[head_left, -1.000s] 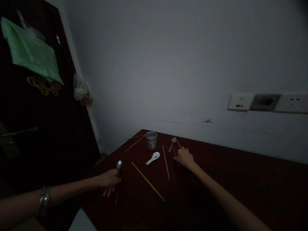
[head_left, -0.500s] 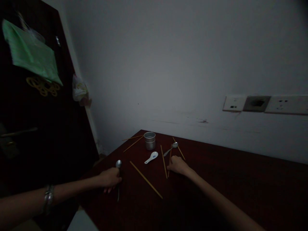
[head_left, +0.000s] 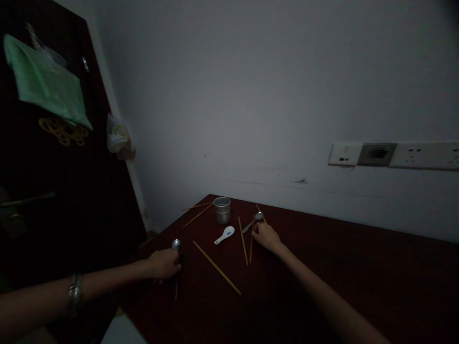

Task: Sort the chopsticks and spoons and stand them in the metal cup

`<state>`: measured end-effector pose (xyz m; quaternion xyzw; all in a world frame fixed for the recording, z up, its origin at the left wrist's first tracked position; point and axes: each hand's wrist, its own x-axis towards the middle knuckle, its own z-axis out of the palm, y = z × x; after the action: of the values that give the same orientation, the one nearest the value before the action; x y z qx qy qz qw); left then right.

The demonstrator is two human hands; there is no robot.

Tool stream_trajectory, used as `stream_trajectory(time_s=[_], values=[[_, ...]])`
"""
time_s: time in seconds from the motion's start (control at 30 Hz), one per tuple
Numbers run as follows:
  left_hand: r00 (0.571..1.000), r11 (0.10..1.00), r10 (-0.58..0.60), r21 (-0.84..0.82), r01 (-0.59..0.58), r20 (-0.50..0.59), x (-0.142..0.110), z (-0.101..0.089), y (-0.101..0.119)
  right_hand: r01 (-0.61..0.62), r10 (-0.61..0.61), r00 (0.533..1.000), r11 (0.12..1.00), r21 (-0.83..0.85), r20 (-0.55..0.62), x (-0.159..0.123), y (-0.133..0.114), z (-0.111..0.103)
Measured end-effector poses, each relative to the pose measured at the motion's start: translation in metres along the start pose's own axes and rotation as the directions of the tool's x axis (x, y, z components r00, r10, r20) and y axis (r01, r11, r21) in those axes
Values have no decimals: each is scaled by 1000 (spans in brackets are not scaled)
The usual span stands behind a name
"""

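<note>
At the table's left side, my left hand [head_left: 164, 264] is closed around the middle of a metal spoon [head_left: 176, 244]; its bowl shows above the fingers and its handle end below. My right hand [head_left: 266, 236] has its fingers curled together beside a chopstick [head_left: 251, 251], just below a second metal spoon [head_left: 258, 216]. Whether its fingertips grip either is hidden. Another chopstick [head_left: 243, 241] lies just left of these, and one behind the second spoon is partly covered by my right hand. Between the hands are a white ceramic spoon [head_left: 225, 235] and a slanting chopstick [head_left: 217, 267].
A metal cup [head_left: 222, 211] stands near the table's far corner, with two chopsticks [head_left: 197, 216] to its left. The dark red table [head_left: 344, 267] meets a wall with sockets [head_left: 377, 154] at the right. A door with a green cloth [head_left: 48, 81] is at the left.
My right hand has moved a little away from me along the chopstick, toward the second metal spoon. My left hand stays on its spoon. The view has shifted slightly.
</note>
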<state>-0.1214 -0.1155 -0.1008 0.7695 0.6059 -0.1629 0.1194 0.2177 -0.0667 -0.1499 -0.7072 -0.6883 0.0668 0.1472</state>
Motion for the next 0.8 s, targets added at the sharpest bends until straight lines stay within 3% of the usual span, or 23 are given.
stream_trajectory(time_s=[0.2, 0.37, 0.57, 0.8], values=[[992, 995, 57, 90, -47, -109, 2, 1, -4, 92, -93, 992, 996, -21, -86, 26, 8, 7], [987, 984, 65, 172, -39, -148, 6, 6, -9, 225, -223, 974, 932, -285, 40, 39, 1, 0], [984, 972, 107, 225, -73, -142, 5, 7, -10, 388, -354, 922, 846, -366, 159, 52, -12, -13], [969, 983, 154, 130, -131, -191, 15, 9, -26, 481, -431, 876, 758, -440, 216, 65, -17, -22]])
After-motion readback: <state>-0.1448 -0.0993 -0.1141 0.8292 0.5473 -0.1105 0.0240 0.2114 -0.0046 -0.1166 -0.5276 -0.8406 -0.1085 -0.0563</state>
